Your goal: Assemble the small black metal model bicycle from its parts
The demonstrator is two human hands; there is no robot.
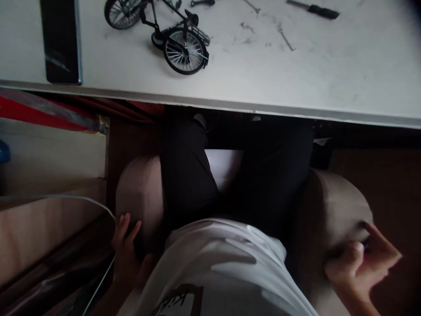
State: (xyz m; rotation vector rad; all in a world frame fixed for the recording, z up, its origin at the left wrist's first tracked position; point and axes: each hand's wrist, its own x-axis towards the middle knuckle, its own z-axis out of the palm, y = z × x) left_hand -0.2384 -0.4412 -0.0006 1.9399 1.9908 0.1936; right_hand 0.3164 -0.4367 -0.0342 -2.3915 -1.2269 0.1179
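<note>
My left hand (126, 245) lies on the left padded armrest (140, 188), its fingers spread and holding nothing. On the right armrest (345, 202) rests my right hand (363, 265), with thumb and bent index finger apart and nothing visible between them; its other fingers are partly hidden. Both hands are well away from the table. Up on the white tabletop (263, 83), a black miniature bicycle (186, 50) leans over near the front edge, its front part cut off by the top of the view.
A dark phone (62, 44) lies at the table's left. Behind the bicycle's right side are a black-handled screwdriver (324, 12), a small wrench (287, 39) and other small tools. A white cable (82, 198) runs beside the left armrest. My legs (187, 166) extend under the table.
</note>
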